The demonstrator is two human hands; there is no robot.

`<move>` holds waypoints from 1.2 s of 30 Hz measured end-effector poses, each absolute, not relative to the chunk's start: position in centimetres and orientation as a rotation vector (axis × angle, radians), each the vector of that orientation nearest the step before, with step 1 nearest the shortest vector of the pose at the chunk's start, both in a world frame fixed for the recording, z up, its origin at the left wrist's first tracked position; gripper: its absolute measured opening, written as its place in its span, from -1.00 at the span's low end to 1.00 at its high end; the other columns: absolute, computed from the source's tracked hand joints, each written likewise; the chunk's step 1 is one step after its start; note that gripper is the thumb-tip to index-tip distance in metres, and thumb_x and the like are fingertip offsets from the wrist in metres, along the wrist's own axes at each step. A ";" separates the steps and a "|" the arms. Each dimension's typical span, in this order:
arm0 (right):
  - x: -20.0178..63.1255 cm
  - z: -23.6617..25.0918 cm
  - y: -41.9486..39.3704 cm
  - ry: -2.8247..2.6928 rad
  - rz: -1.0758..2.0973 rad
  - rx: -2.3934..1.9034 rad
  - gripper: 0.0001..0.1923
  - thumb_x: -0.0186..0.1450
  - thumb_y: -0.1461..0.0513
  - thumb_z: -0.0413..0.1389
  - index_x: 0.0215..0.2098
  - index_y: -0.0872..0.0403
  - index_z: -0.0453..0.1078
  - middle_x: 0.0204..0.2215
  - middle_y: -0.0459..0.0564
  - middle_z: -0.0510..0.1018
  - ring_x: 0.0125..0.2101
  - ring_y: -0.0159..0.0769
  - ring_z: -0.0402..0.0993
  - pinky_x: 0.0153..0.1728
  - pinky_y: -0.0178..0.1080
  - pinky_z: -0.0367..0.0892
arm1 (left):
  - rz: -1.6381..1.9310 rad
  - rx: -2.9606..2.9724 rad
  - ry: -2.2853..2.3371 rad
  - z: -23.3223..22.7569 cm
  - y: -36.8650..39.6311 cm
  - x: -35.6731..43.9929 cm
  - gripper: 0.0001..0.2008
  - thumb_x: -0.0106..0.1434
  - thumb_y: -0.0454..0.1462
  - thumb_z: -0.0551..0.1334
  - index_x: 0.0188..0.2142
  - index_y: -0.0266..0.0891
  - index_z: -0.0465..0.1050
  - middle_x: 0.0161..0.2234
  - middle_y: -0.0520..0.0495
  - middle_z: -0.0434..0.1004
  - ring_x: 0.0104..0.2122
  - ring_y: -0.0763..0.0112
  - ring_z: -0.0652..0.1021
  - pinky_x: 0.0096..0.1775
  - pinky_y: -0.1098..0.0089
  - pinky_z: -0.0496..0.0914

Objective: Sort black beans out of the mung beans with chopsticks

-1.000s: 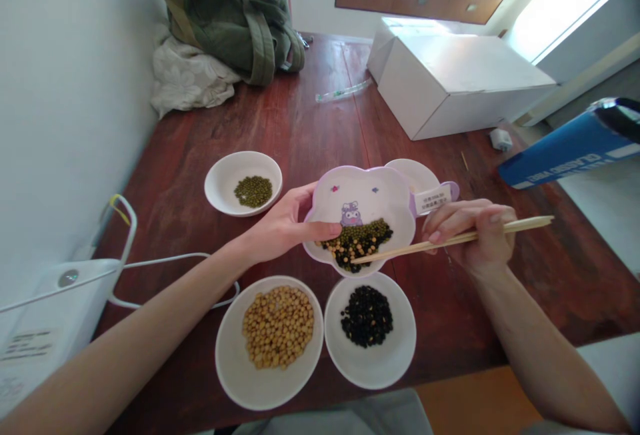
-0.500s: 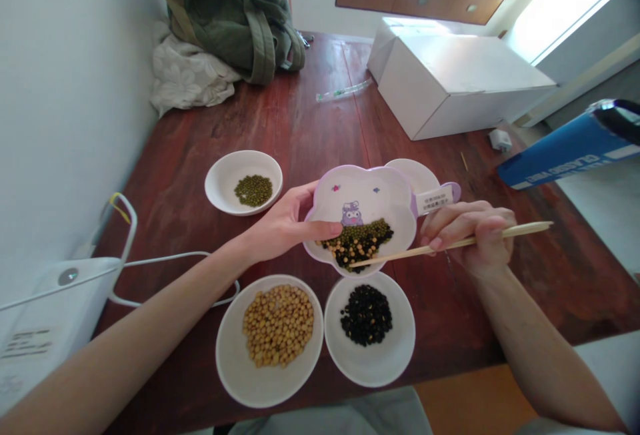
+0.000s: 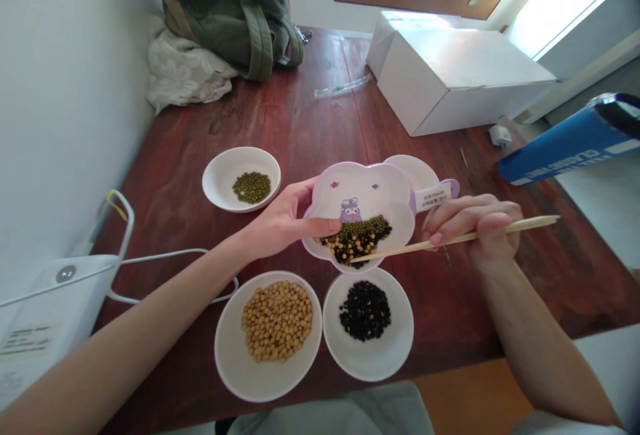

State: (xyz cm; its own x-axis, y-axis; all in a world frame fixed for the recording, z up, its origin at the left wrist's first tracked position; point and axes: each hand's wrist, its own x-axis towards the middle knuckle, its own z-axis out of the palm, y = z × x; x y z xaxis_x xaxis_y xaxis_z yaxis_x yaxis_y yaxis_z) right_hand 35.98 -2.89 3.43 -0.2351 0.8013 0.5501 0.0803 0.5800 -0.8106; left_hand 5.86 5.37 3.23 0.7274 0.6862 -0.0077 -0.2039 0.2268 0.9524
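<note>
My left hand [image 3: 295, 217] grips the left rim of a flower-shaped bowl [image 3: 370, 188] with a purple edge, thumb inside, and holds it tilted toward me. Mixed green, black and yellow beans [image 3: 356, 238] lie heaped in its lower part. My right hand [image 3: 473, 228] is closed on a pair of chopsticks [image 3: 400, 249], whose tips touch the beans near the lower rim. Just below stands a white bowl of black beans [image 3: 366, 310]. Left of it is a white bowl of soybeans [image 3: 277, 320]. Farther back on the left, another white bowl holds mung beans [image 3: 251, 187].
Behind the flower-shaped bowl, a white bowl [image 3: 413, 169] is partly hidden. A white box [image 3: 450, 75], a blue cylinder [image 3: 565, 145] and a small white plug [image 3: 500, 135] are on the right. At the back left sits a green bag [image 3: 235, 15]. A white cable [image 3: 170, 257] runs along the left.
The chopstick tips have shifted slightly within the beans, and my right hand has moved a little to the right. The whole view has shifted slightly; my left hand keeps its hold.
</note>
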 end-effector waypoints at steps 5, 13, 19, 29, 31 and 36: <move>36.2 4.0 -3.1 -1.729 0.798 -0.761 -0.44 0.54 -0.02 0.00 -0.35 0.09 0.70 -0.47 0.10 0.69 -0.55 -0.25 0.61 -0.57 -0.23 0.45 | 0.654 1.190 0.477 3.2 5.3 5.9 -0.38 0.09 -0.33 0.51 0.17 -0.25 0.52 -0.13 -0.13 0.70 -0.22 0.29 0.64 -0.12 0.35 0.54; 36.1 4.4 -3.2 -1.735 0.811 -0.777 -0.43 0.53 -0.02 -0.01 -0.37 0.08 0.70 -0.48 0.09 0.68 -0.55 -0.25 0.61 -0.59 -0.25 0.45 | 0.661 1.210 0.467 3.3 5.4 5.9 -0.41 0.10 -0.35 0.51 0.14 -0.26 0.54 -0.10 -0.14 0.70 -0.20 0.30 0.63 -0.12 0.38 0.52; 36.1 4.2 -3.3 -1.733 0.809 -0.806 -0.43 0.54 -0.01 -0.03 -0.36 0.05 0.71 -0.49 0.09 0.68 -0.57 -0.23 0.59 -0.61 -0.22 0.45 | 0.654 1.191 0.456 3.3 5.3 5.9 -0.43 0.12 -0.33 0.50 0.15 -0.25 0.54 -0.08 -0.16 0.70 -0.15 0.22 0.64 -0.14 0.36 0.54; 35.6 3.2 -3.0 -1.469 0.915 -0.715 -0.35 0.55 -0.03 -0.06 -0.44 0.09 0.68 -0.57 0.10 0.64 -0.68 -0.29 0.52 -0.72 -0.28 0.37 | 0.648 1.162 0.477 3.3 5.0 5.9 -0.35 0.11 -0.30 0.51 0.21 -0.26 0.48 -0.09 -0.19 0.70 -0.14 0.16 0.67 -0.12 0.30 0.55; 35.6 3.1 -3.1 -1.415 0.912 -0.729 -0.33 0.55 -0.05 -0.08 -0.45 0.11 0.68 -0.57 0.11 0.63 -0.69 -0.31 0.51 -0.74 -0.30 0.35 | 0.648 1.151 0.475 3.2 5.0 5.9 -0.35 0.12 -0.30 0.51 0.21 -0.26 0.48 -0.09 -0.20 0.70 -0.10 0.12 0.67 -0.13 0.30 0.56; 35.2 3.2 -3.4 -1.414 0.920 -0.739 -0.44 0.55 0.02 -0.02 -0.34 0.12 0.71 -0.52 0.12 0.65 -0.66 -0.29 0.53 -0.77 -0.31 0.36 | 0.659 1.139 0.467 3.0 4.9 6.0 -0.39 0.12 -0.30 0.51 0.17 -0.28 0.51 -0.09 -0.20 0.71 -0.04 0.06 0.66 -0.11 0.30 0.56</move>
